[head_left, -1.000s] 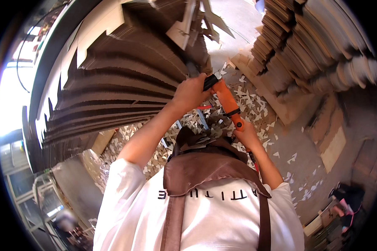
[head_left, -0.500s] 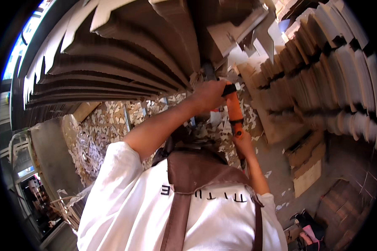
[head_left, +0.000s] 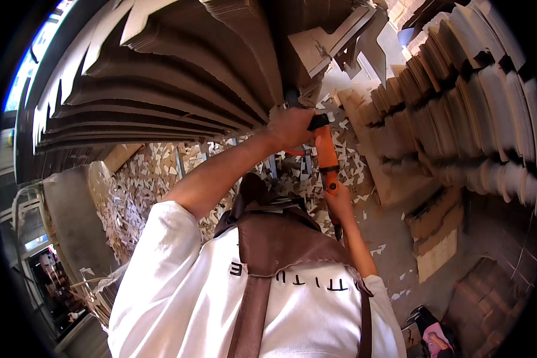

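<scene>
An orange handheld power tool (head_left: 326, 149) with black fittings is gripped in both my hands, close against a tall stack of brown cardboard sheets (head_left: 179, 77). My left hand (head_left: 289, 127) is closed around its front end, beside the stack's edge. Lower down, my right hand (head_left: 340, 201) is wrapped around the rear end of the orange body. A dark part (head_left: 292, 97) shows just beyond my left hand against the cardboard. Whether it belongs to the tool I cannot tell, and the tool's working end is partly hidden.
Cardboard scraps (head_left: 143, 185) cover the floor below my arms. Rows of stacked cardboard (head_left: 453, 113) stand at the right, beside a flat board (head_left: 373, 161). Loose angular cardboard pieces (head_left: 309, 52) stick out at the top. Flattened cardboard (head_left: 435, 238) lies at the lower right, with a person (head_left: 435, 337) beyond.
Both hands and the orange tool have shifted slightly left along the cardboard stack. Both hands keep their hold. The person at the lower right has changed position slightly.
</scene>
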`<action>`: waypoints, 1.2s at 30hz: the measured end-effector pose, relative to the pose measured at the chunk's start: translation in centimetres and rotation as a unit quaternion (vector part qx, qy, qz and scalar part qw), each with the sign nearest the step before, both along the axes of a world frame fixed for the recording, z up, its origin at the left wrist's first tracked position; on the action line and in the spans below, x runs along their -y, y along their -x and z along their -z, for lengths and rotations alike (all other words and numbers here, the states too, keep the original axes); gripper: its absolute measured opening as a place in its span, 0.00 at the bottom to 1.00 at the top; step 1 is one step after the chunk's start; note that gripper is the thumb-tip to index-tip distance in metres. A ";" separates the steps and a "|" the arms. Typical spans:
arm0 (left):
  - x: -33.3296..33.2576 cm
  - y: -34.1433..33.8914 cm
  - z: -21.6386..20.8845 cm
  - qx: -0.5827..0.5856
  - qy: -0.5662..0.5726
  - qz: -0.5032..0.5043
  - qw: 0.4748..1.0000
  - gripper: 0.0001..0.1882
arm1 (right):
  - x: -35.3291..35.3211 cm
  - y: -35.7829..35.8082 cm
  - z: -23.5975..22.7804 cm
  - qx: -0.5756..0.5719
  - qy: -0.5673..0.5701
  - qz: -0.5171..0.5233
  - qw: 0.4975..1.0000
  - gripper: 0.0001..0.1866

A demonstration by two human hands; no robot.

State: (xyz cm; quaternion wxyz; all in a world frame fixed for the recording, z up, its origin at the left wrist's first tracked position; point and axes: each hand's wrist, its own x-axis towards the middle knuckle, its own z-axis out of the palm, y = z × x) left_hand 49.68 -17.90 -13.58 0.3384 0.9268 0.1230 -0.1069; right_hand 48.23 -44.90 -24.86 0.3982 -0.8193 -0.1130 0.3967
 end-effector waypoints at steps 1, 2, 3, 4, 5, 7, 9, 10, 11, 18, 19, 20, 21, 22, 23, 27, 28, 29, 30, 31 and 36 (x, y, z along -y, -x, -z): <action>0.1 0.1 1.0 -0.002 0.005 0.003 1.000 0.19 | 0.0 -0.1 0.6 0.006 -0.002 0.004 1.000 0.08; 0.0 0.2 2.7 -0.004 0.011 0.006 1.000 0.19 | -0.1 -0.2 1.2 -0.009 0.013 0.001 1.000 0.08; -0.2 0.1 3.7 -0.003 0.012 0.008 1.000 0.19 | 0.0 -0.3 2.3 -0.003 0.014 -0.002 1.000 0.08; -0.3 -0.2 4.2 -0.004 0.016 0.007 1.000 0.19 | 0.1 -0.2 3.6 0.003 0.015 -0.005 1.000 0.09; -0.1 -0.7 4.7 -0.005 0.019 0.006 1.000 0.19 | 0.3 -0.2 4.6 0.008 0.017 -0.008 1.000 0.09; -0.1 -0.9 5.9 -0.015 0.013 0.007 1.000 0.20 | 0.4 -0.7 4.7 -0.008 0.028 -0.004 1.000 0.08; -0.2 -0.8 7.5 -0.030 -0.006 0.015 0.999 0.20 | 0.4 -1.1 5.2 -0.018 0.038 -0.006 0.999 0.07; -0.3 -1.0 8.1 -0.031 0.002 0.016 0.999 0.20 | 0.5 -1.2 5.9 -0.020 0.044 -0.010 0.999 0.07; -0.3 -1.2 8.6 -0.032 0.009 0.016 0.999 0.20 | 0.5 -1.2 6.6 -0.022 0.049 -0.015 0.998 0.07; -0.5 -1.6 11.8 -0.038 0.010 0.000 0.999 0.19 | -0.1 -2.0 9.0 -0.060 0.056 -0.004 0.997 0.07; -0.7 -1.8 12.4 -0.046 0.044 -0.008 0.998 0.19 | -1.1 -2.3 6.9 -0.068 0.056 0.007 0.996 0.08; -0.8 -1.9 12.7 -0.046 0.051 -0.002 0.998 0.19 | -1.0 -2.3 8.1 -0.069 0.059 0.010 0.996 0.08; -0.9 -1.9 13.0 -0.047 0.055 0.007 0.997 0.19 | -0.9 -2.2 9.3 -0.072 0.059 0.016 0.996 0.09; -0.9 -1.8 13.3 -0.077 0.090 -0.018 0.993 0.17 | -0.8 -2.3 9.9 -0.035 0.071 -0.013 0.997 0.10; -0.9 -1.6 13.3 -0.084 0.092 -0.032 0.992 0.17 | -1.1 -2.3 10.4 -0.023 0.063 -0.014 0.998 0.10; -1.2 -1.0 16.3 -0.056 0.060 -0.031 0.996 0.12 | -1.3 -1.9 13.2 0.000 0.064 -0.004 0.998 0.11; -1.3 -0.7 17.2 -0.058 0.053 -0.031 0.996 0.12 | -1.1 -1.7 14.1 0.001 0.073 -0.009 0.997 0.12; -1.4 -0.8 18.1 -0.058 0.046 -0.033 0.997 0.11 | -1.0 -1.7 14.3 -0.012 0.080 -0.002 0.997 0.12; -1.7 -0.8 18.8 -0.072 0.058 -0.028 0.995 0.12 | -1.1 -2.0 14.1 -0.022 0.085 0.000 0.996 0.12; -2.0 -0.9 19.3 -0.084 0.069 -0.028 0.994 0.13 | -1.3 -2.4 13.9 -0.031 0.088 -0.002 0.996 0.13; -1.1 -1.7 20.2 -0.125 0.154 -0.070 0.978 0.12 | -1.5 -1.8 17.3 -0.022 0.071 0.032 0.997 0.14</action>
